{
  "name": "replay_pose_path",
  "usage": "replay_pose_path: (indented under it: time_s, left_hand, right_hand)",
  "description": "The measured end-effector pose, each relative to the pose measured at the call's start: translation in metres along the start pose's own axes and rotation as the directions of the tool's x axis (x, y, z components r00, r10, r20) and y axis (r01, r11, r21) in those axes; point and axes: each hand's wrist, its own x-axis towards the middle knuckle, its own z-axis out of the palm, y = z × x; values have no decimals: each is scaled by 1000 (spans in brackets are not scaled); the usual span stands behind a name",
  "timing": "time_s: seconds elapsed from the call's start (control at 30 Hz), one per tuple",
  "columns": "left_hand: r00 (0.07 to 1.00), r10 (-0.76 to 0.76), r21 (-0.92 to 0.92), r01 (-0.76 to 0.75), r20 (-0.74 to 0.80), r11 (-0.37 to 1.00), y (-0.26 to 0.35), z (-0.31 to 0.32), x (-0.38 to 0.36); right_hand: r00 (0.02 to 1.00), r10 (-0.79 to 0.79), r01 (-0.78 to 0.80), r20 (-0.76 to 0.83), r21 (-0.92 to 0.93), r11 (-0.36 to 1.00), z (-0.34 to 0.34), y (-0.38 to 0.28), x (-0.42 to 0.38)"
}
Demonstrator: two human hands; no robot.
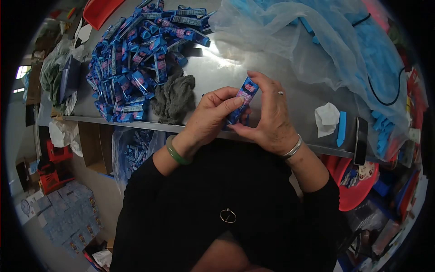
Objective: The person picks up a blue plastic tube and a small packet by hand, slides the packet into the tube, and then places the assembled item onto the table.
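A slim blue carton (246, 94) with pink print is held tilted between both hands over the front edge of the metal table. My left hand (209, 112) pinches its near side, the thumb lying across the printed face. With a fingertip at the carton's upper end and the thumb near its lower end, my right hand (273, 113) grips it too. A large heap of similar blue cartons (131, 63) lies left of my hands. A crumpled grey cloth (174, 97) sits between that heap and my left hand.
A translucent plastic bag (312, 50) with light-blue pieces covers the table's (217, 68) right part. White crumpled paper (326, 119), a light-blue pointed stick (341, 128) and a dark phone-like object (360, 140) lie near the right edge. Below are a bag of cartons (138, 152) and a red container (353, 192).
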Motion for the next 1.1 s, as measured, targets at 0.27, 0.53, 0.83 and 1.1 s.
replay_pose_path:
  time_s: [0.27,0.53,0.83,1.1]
  left_hand:
    - [897,440,651,-313,-36,692,80,-33,19]
    - [428,767,724,303,478,-620,252,-131,35]
    - [860,374,936,-293,347,-193,65,-37,17]
    - [916,268,955,-285,297,-83,-2,-35,7]
  right_hand:
    - [995,60,-71,-84,-124,990,-29,52,40]
    - [894,362,-431,-263,-287,856,-42,247,112]
    - [858,506,-343,-94,-837,426,-10,221,151]
    - [912,259,-410,-318,-743,528,-21,265,138]
